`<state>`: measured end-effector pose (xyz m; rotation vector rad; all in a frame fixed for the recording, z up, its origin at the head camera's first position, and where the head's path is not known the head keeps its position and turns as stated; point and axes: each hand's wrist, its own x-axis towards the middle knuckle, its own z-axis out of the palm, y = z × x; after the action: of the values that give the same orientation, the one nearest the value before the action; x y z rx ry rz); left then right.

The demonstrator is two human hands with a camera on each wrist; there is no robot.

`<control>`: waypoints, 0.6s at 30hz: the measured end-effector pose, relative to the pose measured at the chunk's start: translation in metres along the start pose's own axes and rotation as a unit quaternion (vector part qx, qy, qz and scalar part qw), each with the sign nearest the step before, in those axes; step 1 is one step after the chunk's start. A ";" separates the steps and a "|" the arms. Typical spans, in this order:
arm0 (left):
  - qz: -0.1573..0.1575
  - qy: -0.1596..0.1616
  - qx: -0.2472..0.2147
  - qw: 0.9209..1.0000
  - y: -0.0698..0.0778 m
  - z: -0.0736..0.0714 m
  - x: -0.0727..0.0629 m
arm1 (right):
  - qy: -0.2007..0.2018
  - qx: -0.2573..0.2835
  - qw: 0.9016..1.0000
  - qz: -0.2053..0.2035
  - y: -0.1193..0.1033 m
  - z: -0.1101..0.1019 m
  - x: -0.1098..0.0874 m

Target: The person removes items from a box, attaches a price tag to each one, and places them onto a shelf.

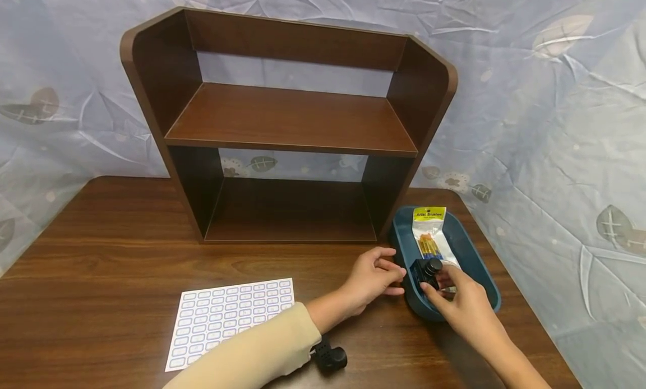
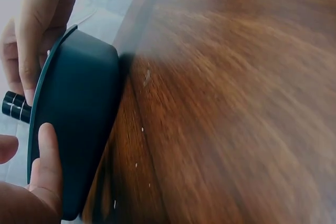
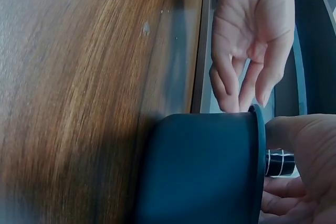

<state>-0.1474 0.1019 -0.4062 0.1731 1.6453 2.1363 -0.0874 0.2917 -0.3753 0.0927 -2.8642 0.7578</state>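
Observation:
In the head view my right hand (image 1: pixel 464 302) pinches a small black object with a round knob-like end (image 1: pixel 427 269) between thumb and fingers, over the near part of a blue plastic bin (image 1: pixel 474 254). Pale rings circle its black cylindrical end (image 2: pixel 16 107) in the left wrist view; my right fingers cover much of the rest. A pack of artist brushes (image 1: pixel 430 235) with a yellow header lies inside the bin. My left hand (image 1: pixel 370 278) is at the bin's left side, fingers loosely bent and holding nothing, fingertips right by the wall (image 2: pixel 79 93).
A brown two-tier shelf (image 1: pixel 292 120) stands at the back of the wooden table (image 1: pixel 91 254). On the left lies a white sheet of blue-framed labels (image 1: pixel 222 316), partly under my left sleeve (image 1: pixel 257 350). A black wrist device (image 1: pixel 330 358) shows below that sleeve. Patterned cloth (image 1: pixel 555 153) hangs around.

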 end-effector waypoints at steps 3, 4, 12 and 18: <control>0.002 -0.001 -0.011 1.000 0.000 0.003 0.002 | 0.001 -0.004 1.000 -0.005 -0.002 0.000 -0.001; 0.002 -0.002 -0.016 1.000 0.000 0.004 0.002 | 0.001 -0.004 1.000 -0.007 -0.002 0.000 -0.001; 0.009 0.014 -0.022 1.000 -0.002 0.014 0.003 | -0.004 -0.005 1.000 0.002 -0.004 0.001 -0.002; 0.003 0.021 -0.021 1.000 -0.002 0.016 0.003 | 0.005 -0.019 1.000 0.000 -0.004 0.003 -0.003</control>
<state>-0.1440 0.1175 -0.4039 0.1210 1.6235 2.1905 -0.0844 0.2870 -0.3763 0.0826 -2.8673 0.7021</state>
